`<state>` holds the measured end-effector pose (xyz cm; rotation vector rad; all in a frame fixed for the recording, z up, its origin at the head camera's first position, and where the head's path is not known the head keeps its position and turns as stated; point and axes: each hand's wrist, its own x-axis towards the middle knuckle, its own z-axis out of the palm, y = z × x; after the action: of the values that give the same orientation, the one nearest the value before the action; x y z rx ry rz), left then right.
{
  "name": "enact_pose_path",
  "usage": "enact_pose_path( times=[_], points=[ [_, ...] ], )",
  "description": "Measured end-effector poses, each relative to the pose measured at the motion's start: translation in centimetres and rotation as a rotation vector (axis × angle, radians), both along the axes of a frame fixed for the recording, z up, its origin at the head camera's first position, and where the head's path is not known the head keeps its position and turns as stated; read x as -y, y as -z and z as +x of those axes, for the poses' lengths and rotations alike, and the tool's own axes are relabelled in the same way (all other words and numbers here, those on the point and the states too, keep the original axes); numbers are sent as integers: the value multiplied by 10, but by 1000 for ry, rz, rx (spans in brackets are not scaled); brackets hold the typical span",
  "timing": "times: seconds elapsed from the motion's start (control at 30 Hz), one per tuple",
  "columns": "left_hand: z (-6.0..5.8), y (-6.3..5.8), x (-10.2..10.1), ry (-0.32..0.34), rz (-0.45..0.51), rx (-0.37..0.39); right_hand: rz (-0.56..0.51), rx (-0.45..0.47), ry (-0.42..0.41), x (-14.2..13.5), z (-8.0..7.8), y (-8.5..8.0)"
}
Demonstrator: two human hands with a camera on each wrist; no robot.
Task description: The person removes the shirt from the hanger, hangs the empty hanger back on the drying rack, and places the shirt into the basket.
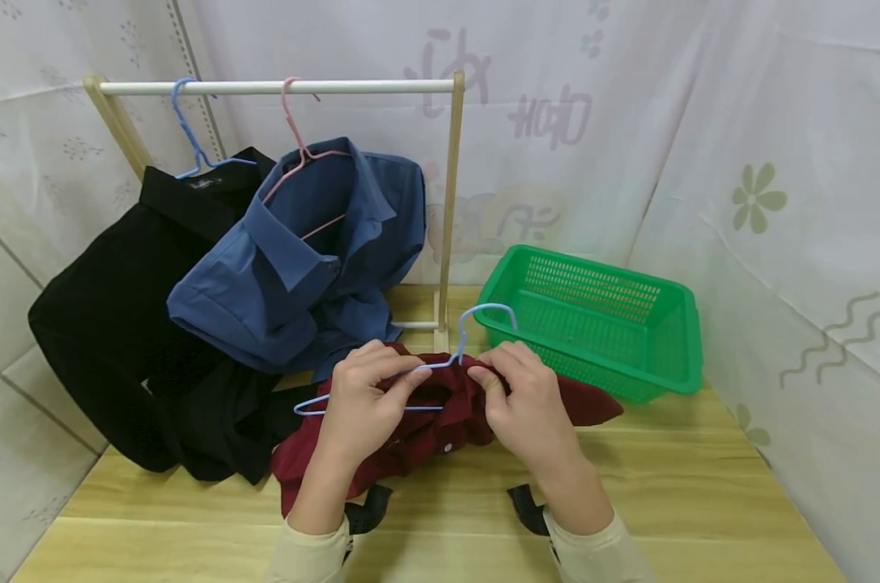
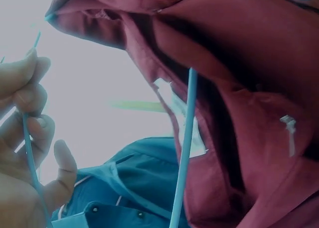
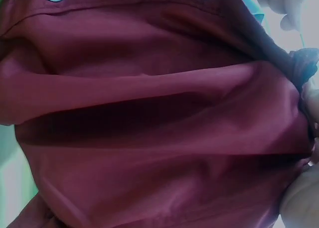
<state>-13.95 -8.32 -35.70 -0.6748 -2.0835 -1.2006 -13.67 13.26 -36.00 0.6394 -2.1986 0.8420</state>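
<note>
A dark red shirt [image 1: 410,453] hangs between the two hands, just above the table. My left hand [image 1: 370,397] pinches the top wire of a light blue hanger [image 1: 461,332] between thumb and fingers, left of its hook. The hanger's left end sticks out beyond the collar, and its right part is inside the shirt. With thumb and fingers my right hand [image 1: 523,397] grips the shirt's cloth right of the hook. The left wrist view shows the collar opening with a white label [image 2: 184,118] and the lower hanger bar [image 2: 184,153] running into it. Cloth fills the right wrist view.
A wooden rack with a white rail [image 1: 367,86] stands at the back left. On it hang a black shirt [image 1: 119,300] on a blue hanger and a blue shirt [image 1: 265,251] on a pink hanger. At the back right sits a green basket [image 1: 673,340]. White curtains surround the wooden table [image 1: 665,486].
</note>
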Motion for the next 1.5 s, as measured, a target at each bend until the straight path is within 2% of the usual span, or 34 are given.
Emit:
enact_pose_path(
  times=[0.27,0.4,0.97,1.5],
  points=[
    [0,-9,8,1,-9,-70,-59,-76,-40,-5,1,2],
    [1,-12,13,-1,7,-72,-76,-58,-46,-7,1,2],
    [5,-16,38,7,81,-56,-70,-39,-63,-12,1,6],
    [7,-17,53,8,112,-21,-66,-42,-39,-17,2,6]
  ],
)
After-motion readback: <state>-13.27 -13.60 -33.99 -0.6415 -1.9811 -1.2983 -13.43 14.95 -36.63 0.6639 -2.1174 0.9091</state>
